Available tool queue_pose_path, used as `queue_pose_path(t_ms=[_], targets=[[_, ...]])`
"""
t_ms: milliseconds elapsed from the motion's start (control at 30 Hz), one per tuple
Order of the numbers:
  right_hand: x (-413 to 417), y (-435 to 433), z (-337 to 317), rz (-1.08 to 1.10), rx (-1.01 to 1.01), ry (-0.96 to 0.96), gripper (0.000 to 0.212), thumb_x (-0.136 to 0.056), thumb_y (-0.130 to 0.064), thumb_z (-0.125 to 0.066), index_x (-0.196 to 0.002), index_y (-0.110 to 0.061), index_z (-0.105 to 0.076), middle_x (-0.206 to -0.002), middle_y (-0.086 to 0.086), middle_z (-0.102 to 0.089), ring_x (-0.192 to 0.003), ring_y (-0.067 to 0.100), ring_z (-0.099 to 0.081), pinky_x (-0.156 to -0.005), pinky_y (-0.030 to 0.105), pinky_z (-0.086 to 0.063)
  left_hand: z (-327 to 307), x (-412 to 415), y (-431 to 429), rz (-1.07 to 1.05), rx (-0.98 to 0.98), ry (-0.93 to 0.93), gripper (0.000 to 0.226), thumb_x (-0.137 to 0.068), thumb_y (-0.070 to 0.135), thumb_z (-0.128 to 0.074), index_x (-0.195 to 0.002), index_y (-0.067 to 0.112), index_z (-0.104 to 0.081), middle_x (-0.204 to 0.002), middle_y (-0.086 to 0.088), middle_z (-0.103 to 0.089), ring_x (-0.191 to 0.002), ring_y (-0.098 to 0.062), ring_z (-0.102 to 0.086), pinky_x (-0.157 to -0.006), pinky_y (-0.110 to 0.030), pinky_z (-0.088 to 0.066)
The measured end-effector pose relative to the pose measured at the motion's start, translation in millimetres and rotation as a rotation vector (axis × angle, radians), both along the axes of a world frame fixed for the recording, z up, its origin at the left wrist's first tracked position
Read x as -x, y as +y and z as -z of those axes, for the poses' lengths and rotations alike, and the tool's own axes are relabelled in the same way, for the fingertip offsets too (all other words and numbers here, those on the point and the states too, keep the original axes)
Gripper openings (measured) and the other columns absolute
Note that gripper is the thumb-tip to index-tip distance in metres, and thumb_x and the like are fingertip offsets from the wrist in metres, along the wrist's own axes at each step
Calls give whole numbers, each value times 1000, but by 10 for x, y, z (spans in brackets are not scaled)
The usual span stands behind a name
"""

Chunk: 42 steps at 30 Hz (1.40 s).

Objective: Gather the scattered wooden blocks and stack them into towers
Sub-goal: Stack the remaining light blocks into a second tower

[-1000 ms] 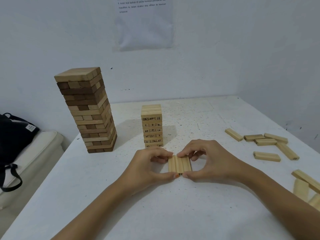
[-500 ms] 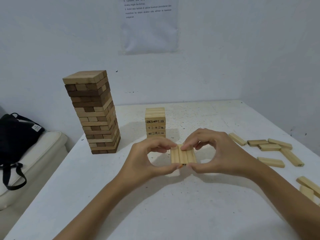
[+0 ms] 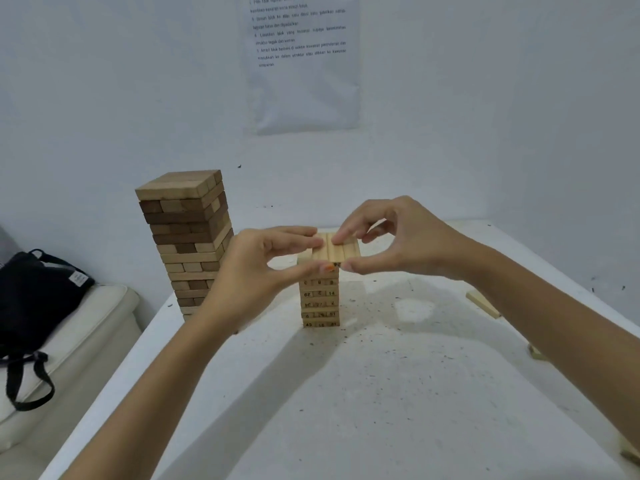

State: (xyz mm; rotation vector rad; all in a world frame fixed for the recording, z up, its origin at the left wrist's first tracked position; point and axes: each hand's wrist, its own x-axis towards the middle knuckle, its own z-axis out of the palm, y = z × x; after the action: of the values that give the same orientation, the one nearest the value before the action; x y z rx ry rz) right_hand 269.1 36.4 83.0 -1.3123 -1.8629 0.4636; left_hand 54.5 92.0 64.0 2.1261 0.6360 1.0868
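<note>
Since the earlier frame you have raised the row of three blocks [image 3: 343, 250] off the white table [image 3: 381, 403] and carried it farther away, to the top of the short numbered tower [image 3: 320, 303]. Your left hand [image 3: 256, 268] pinches the row's left side, thumb at the near end and fingers curled over the far edge. Your right hand [image 3: 408, 244] pinches the right side, forefinger laid on the top face and thumb against the near end. The row sits level between the two grips and overhangs the tower to the right (whether it bears on the top course cannot be told). A taller tower of mixed dark and pale blocks [image 3: 188, 237] stands to the left, apart from your hands. One loose block [image 3: 482, 304] lies at the right, well clear. A black bag [image 3: 38, 296] rests off the table at far left.
</note>
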Motion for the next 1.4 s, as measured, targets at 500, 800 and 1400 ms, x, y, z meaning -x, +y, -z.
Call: queue_pose_path(t_ms=[500,800,1400], targets=[[46,416,66,70,108,-36,23,-68,-37,-85,-89,-37,-76,-98,-17,-67,-95,6,-56,-87,38,-53,84,-31,347,-68,118,78,36,-67,35,-74,-101,23,-74,-117,6,-67,-109,-1,-62,-100,-28,-48],[79,403,102,81,134,-40,22,-71,-36,-84,-91,-37,-76,-103,-20,-66,-100,7,-56,-89,38,-51,151,-12,372,-84,89,98,36,-68,38,-73,-102,25,-74,-116,8,-67,-107,-1,-62,-97,-28,-51],[341,118,156,393,198,524,38,-102,-30,-37,-136,-20,-50,-135,1,-52,-120,17,-50,-98,31,-37,117,-198,107,-249,481,-213,55,-97,58,-24,-143,33,-40,-149,14,-38,-139,-8,-31,-117,-38,-20]])
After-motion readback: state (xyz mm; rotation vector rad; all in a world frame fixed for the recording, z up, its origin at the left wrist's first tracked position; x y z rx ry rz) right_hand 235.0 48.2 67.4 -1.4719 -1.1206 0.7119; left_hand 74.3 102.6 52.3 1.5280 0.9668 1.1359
